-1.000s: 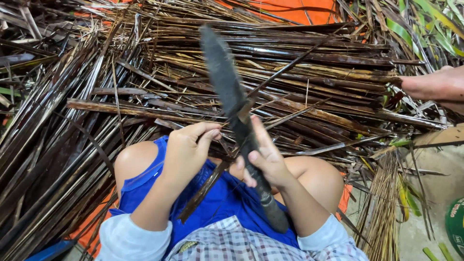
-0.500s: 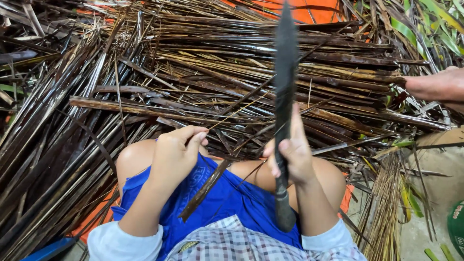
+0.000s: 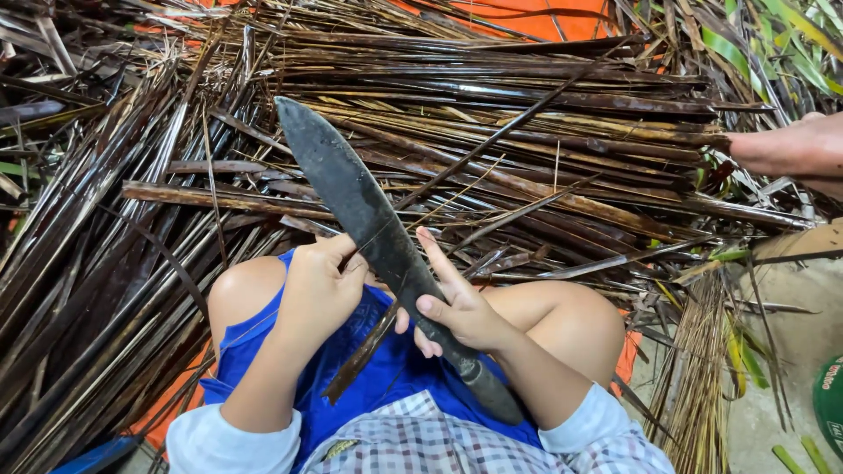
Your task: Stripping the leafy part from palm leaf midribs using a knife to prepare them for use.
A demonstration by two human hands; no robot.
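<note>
Between the two bare knees, above the blue cloth (image 3: 386, 386) on the lap, the right hand (image 3: 461, 307) is closed on the handle end of a long dark knife (image 3: 369, 219), with the index finger stretched forward along the flat of the blade, and the blade points to about 11 o'clock over the big heap of dry brown leaf stalks (image 3: 492, 140). At 9 o'clock from the knife, the left hand (image 3: 320, 290) is curled with fingers together, pinching a thin brown strip (image 3: 364, 355) that runs down toward 7 o'clock across the lap; its fingertips are touching or just beside the blade, I cannot tell which. I judge that the main danger is the edge: both hands are very near to it, so if the strip slips or the knife turns, the left fingers or the stretched right finger could be cut, and the knees just under are also not protected. Both wrists are bent inward, forearms coming up from the checked sleeves (image 3: 263, 443) at 6 o'clock. At 3 o'clock another person's hand (image 3: 790, 145) reaches into the stalks, well apart from the knife
</note>
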